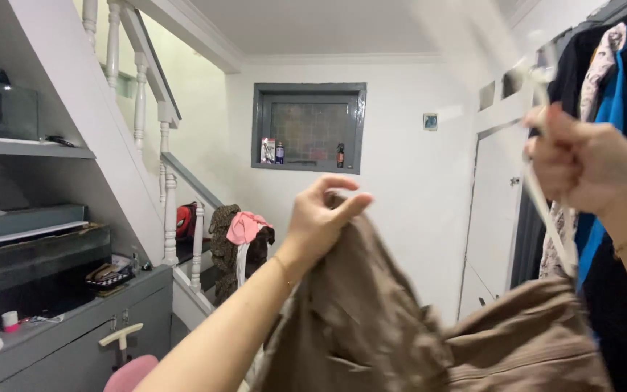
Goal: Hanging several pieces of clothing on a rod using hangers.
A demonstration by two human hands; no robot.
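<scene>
Brown garment (371, 319) is partway onto the white hanger (546, 181): right hand (582, 163) clenched round hanger near the clothes rack (618, 87), left hand (321, 218) pinching the fabric up, rest sagging btwn, not yet hung w/ the others

1. There is 1 view only, from a camera worn on the person's head, so nothing is shared with a 2nd view.
2. It faces forward across the room rather than steeply down, toward a wall window (308, 128) that sits beyond and above the hands.
3. It sits very close: the left hand (322, 218) and right hand (582, 163) are raised near the lens, and the brown garment (400, 327) runs off the lower edge.
4. A white staircase (150, 123) lies far left of the left hand; hanging clothes (618, 80) crowd just behind the right hand.
</scene>
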